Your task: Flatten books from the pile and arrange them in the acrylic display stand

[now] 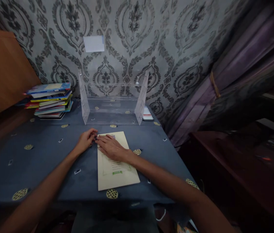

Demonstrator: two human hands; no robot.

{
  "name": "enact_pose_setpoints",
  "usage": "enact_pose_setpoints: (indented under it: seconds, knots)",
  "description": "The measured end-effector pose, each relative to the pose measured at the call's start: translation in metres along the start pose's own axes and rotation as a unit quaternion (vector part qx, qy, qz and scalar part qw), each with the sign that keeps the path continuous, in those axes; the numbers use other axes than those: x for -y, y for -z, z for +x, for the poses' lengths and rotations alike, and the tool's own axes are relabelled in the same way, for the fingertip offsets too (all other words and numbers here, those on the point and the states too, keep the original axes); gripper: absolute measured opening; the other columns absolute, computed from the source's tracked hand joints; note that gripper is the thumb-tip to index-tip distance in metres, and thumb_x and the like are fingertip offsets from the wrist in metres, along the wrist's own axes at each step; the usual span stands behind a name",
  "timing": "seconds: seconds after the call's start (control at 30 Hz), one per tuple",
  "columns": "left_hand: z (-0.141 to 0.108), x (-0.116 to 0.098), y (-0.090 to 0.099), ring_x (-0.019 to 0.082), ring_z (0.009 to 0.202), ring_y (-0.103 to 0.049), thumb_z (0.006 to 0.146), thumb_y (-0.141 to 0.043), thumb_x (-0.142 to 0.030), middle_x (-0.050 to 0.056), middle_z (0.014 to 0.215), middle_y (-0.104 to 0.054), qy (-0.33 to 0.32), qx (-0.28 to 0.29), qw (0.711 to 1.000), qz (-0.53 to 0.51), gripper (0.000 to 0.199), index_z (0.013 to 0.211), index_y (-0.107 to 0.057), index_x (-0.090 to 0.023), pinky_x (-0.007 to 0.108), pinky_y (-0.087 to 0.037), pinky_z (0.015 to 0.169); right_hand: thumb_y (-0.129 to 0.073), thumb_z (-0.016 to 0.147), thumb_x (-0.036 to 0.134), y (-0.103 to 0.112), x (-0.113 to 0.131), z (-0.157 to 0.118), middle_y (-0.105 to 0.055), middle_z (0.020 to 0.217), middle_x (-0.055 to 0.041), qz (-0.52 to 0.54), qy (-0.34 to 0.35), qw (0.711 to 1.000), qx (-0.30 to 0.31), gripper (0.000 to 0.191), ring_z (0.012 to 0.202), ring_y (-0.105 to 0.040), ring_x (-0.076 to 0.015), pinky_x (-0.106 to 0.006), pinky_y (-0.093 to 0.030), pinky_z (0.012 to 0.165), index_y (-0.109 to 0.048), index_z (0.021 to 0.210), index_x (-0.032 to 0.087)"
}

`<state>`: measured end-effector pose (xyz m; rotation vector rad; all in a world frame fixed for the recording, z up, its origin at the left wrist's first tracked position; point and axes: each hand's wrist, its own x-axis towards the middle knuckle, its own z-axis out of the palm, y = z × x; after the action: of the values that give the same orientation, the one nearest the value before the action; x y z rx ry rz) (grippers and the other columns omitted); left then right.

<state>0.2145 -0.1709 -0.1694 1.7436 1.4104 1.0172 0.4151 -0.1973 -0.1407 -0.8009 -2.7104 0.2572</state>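
Observation:
A cream booklet (118, 181) with green print lies on the dark blue patterned tablecloth (51, 161), slightly turned. My right hand (111, 148) rests flat across its upper part, fingers stretched toward the left edge and covering some of the print. Just outside that left edge, near the top corner, is my left hand (86, 141) with its fingers curled in. Its fingertips come close to those of my right hand. Whether they pinch the booklet's edge or something small, I cannot make out.
Behind the booklet stands a clear acrylic rack (111, 111) with stepped shelves. A stack of books (50, 100) sits at the back left, beside a brown wooden panel (4, 71). A small white item (147, 115) lies right of the rack. A tied purple curtain (200, 100) hangs right.

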Motion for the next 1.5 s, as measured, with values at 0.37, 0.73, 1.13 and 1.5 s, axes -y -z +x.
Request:
enact_pose_setpoints:
  seconds: [0.37, 0.73, 1.13, 1.5]
  knots:
    - [-0.005, -0.019, 0.002, 0.021, 0.081, -0.064, 0.087, -0.045, -0.036, 0.006, 0.091, -0.07, -0.06, 0.013, 0.981, 0.182, 0.028, 0.099, -0.066, -0.021, 0.033, -0.051, 0.078, -0.042, 0.104, 0.031, 0.007, -0.05, -0.049, -0.047, 0.154, -0.0171, 0.046, -0.13, 0.99, -0.041, 0.044, 0.147, -0.039, -0.0277, -0.054, -0.03, 0.122, -0.051, 0.144, 0.015]
    - [-0.042, -0.035, -0.037, 0.035, 0.113, -0.055, 0.094, -0.049, -0.035, 0.017, 0.128, -0.061, -0.102, 0.006, 0.934, 0.343, 0.038, 0.126, -0.063, -0.018, 0.052, -0.043, 0.101, -0.036, 0.104, 0.025, -0.003, -0.069, -0.066, -0.041, 0.158, -0.0169, 0.082, -0.173, 0.979, -0.07, 0.047, 0.152, -0.03, -0.0258, -0.049, -0.031, 0.123, -0.047, 0.148, 0.012]
    - [0.01, -0.068, -0.059, 0.034, 0.127, -0.049, 0.099, -0.036, -0.015, 0.018, 0.133, -0.06, -0.189, 0.06, 0.813, 0.548, 0.038, 0.125, -0.063, -0.014, 0.055, -0.039, 0.106, -0.043, 0.097, 0.013, -0.002, -0.111, -0.049, -0.066, 0.134, -0.0112, 0.17, -0.155, 0.96, -0.162, 0.037, 0.131, -0.056, -0.0225, -0.042, -0.042, 0.114, -0.066, 0.125, 0.017]
    - [-0.022, -0.077, -0.075, 0.032, 0.14, -0.039, 0.104, -0.038, -0.029, 0.014, 0.14, -0.054, -0.364, 0.212, 0.849, 0.318, 0.04, 0.137, -0.061, -0.025, 0.054, -0.039, 0.112, -0.045, 0.093, 0.011, -0.01, -0.124, -0.05, -0.068, 0.131, -0.0123, 0.174, -0.186, 0.949, -0.187, 0.042, 0.124, -0.061, -0.0219, -0.041, -0.044, 0.11, -0.064, 0.13, 0.013]
